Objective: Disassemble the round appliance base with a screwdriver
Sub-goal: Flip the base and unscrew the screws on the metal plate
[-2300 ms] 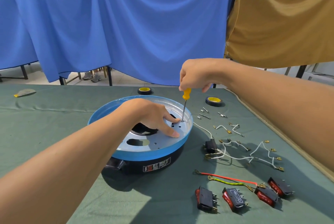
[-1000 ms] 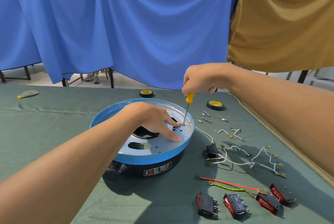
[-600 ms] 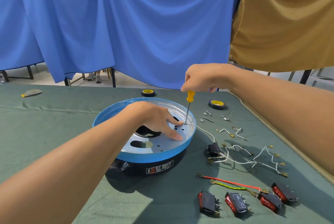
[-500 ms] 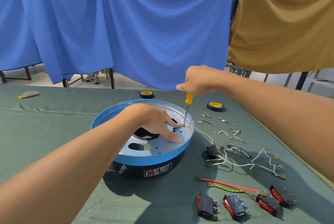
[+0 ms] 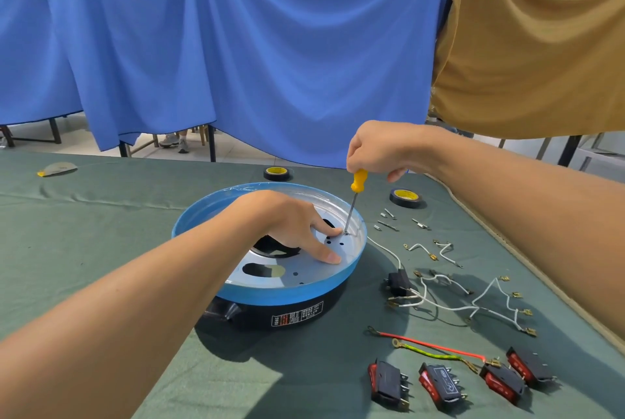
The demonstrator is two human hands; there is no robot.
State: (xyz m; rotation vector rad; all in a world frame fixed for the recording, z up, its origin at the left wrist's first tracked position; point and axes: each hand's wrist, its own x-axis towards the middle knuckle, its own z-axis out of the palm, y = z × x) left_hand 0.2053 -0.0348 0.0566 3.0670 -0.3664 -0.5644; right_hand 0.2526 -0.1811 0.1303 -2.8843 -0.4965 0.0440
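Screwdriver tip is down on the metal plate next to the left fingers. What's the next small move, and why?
Probably twist the screwdriver to back the screw out, pressing lightly down. The right hand grips its yellow handle, the tip sits on the metal plate beside a left hand fingertip, and that hand presses the plate steady.

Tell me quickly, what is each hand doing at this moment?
Left hand: open, straight fingers pressing on the round appliance base.
Right hand: closed on the screwdriver handle.
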